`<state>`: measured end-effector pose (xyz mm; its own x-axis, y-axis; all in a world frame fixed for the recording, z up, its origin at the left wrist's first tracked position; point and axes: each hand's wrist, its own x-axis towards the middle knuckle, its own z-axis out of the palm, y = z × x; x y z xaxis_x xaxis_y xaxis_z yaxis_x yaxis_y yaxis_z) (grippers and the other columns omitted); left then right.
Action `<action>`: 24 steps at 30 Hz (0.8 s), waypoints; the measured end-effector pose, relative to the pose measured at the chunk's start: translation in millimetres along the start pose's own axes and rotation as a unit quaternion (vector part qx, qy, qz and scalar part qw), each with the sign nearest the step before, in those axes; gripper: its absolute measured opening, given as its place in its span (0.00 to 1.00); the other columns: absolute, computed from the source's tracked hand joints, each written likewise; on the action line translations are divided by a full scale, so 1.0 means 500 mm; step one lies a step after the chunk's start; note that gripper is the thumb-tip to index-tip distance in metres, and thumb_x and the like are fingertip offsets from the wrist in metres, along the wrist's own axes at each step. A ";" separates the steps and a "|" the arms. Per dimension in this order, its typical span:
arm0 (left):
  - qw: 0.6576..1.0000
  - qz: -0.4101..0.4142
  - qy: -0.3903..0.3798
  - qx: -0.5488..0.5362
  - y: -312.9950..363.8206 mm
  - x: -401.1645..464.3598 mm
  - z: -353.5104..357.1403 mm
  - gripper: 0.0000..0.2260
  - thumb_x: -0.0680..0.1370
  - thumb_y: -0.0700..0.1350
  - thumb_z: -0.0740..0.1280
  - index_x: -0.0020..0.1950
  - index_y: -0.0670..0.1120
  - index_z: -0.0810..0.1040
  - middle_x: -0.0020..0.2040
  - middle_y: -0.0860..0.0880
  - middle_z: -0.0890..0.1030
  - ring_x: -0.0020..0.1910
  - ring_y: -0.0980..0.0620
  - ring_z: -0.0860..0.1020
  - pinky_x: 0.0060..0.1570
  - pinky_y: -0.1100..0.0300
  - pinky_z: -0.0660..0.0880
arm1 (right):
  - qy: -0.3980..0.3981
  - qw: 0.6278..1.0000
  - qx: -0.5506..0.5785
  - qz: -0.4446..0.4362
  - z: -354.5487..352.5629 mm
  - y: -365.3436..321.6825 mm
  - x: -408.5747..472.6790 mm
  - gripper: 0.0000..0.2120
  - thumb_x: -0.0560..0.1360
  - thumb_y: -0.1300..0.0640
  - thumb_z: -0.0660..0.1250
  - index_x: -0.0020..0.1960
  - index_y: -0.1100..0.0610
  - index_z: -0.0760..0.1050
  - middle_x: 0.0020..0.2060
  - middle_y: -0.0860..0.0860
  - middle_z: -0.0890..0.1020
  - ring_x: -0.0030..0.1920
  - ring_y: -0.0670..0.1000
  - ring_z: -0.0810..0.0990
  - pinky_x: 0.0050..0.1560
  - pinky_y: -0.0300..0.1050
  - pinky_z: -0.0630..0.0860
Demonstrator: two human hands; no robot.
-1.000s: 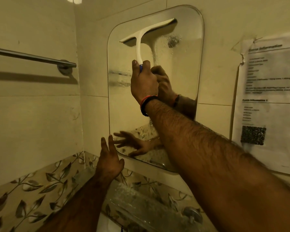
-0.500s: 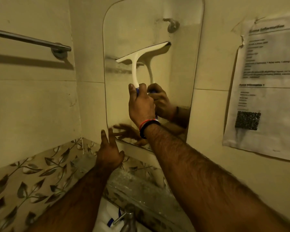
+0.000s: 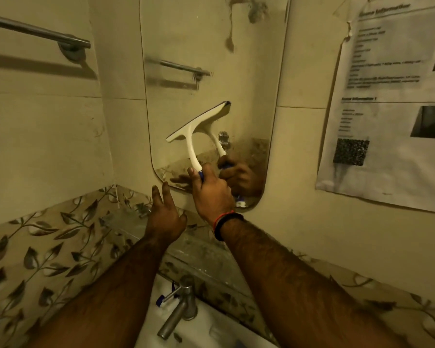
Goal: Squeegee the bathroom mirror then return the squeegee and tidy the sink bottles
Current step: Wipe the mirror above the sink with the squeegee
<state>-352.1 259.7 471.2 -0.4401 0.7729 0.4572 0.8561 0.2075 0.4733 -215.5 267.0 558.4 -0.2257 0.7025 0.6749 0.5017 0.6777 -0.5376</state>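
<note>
Squeegee (image 3: 197,123) blade against the lower mirror (image 3: 211,59), your right hand (image 3: 212,194) grips its handle; your left hand (image 3: 165,217) hovers, fingers spread.

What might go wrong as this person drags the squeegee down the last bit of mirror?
The white T-shaped squeegee is tilted, so it may leave streaks on the rounded wall mirror. The right hand nears the mirror's bottom edge and could knock the glass shelf. The open left hand hovers close and could smudge the glass.
</note>
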 end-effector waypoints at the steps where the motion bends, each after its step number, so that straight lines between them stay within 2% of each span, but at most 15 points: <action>1: 1.000 -0.003 -0.002 0.001 0.003 -0.004 0.002 0.47 0.74 0.53 0.70 0.79 0.48 0.37 0.79 0.40 0.41 0.73 0.35 0.63 0.63 0.45 0.72 | -0.001 1.000 -0.009 -0.003 -0.001 0.008 -0.011 0.18 0.80 0.38 0.52 0.54 0.52 0.67 0.35 0.51 0.76 0.32 0.53 0.75 0.28 0.43 0.69; 4: 1.000 -0.008 -0.014 -0.010 0.015 -0.016 0.006 0.48 0.73 0.52 0.71 0.79 0.49 0.38 0.79 0.40 0.41 0.74 0.36 0.63 0.64 0.48 0.72 | -0.023 1.000 -0.019 0.004 -0.007 0.029 -0.037 0.17 0.79 0.38 0.52 0.53 0.51 0.67 0.34 0.50 0.76 0.32 0.52 0.76 0.30 0.45 0.73; 7: 1.000 -0.006 -0.018 -0.009 0.029 -0.026 0.006 0.49 0.73 0.51 0.72 0.79 0.48 0.38 0.79 0.40 0.42 0.74 0.36 0.62 0.64 0.48 0.72 | -0.045 0.999 -0.025 0.009 -0.014 0.046 -0.058 0.13 0.80 0.38 0.52 0.49 0.48 0.65 0.33 0.46 0.74 0.31 0.51 0.76 0.29 0.43 0.71; 11: 0.999 -0.016 -0.019 -0.021 0.046 -0.033 0.000 0.48 0.73 0.50 0.72 0.79 0.48 0.38 0.79 0.40 0.42 0.74 0.36 0.62 0.65 0.47 0.71 | -0.056 0.997 -0.050 0.012 -0.029 0.060 -0.077 0.16 0.80 0.38 0.51 0.52 0.50 0.66 0.35 0.49 0.75 0.35 0.55 0.77 0.33 0.48 0.75; 16: 0.999 -0.022 -0.023 -0.029 0.065 -0.045 -0.005 0.48 0.73 0.51 0.72 0.79 0.51 0.38 0.80 0.42 0.42 0.74 0.37 0.63 0.66 0.48 0.70 | -0.069 0.994 -0.077 0.017 -0.047 0.073 -0.100 0.13 0.80 0.38 0.51 0.47 0.47 0.60 0.36 0.50 0.74 0.33 0.53 0.74 0.31 0.44 0.69; 20: 0.999 -0.015 -0.024 -0.033 0.075 -0.062 -0.008 0.49 0.73 0.51 0.72 0.79 0.49 0.38 0.79 0.41 0.42 0.74 0.38 0.64 0.66 0.47 0.70 | -0.072 0.993 -0.087 0.031 -0.060 0.084 -0.123 0.13 0.80 0.38 0.51 0.45 0.46 0.58 0.31 0.45 0.69 0.30 0.49 0.70 0.28 0.42 0.64; 24: 0.999 -0.003 -0.021 -0.036 0.085 -0.080 -0.014 0.49 0.73 0.51 0.72 0.79 0.48 0.38 0.79 0.39 0.44 0.72 0.37 0.66 0.65 0.48 0.72 | -0.095 0.989 -0.099 0.048 -0.075 0.097 -0.150 0.15 0.79 0.37 0.49 0.51 0.47 0.62 0.33 0.48 0.74 0.31 0.50 0.74 0.30 0.44 0.72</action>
<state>-299.9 233.4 478.2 -0.4323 0.7962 0.4233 0.8314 0.1702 0.5290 -142.8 238.9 500.6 -0.3125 0.8030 0.5074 0.6781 0.5627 -0.4728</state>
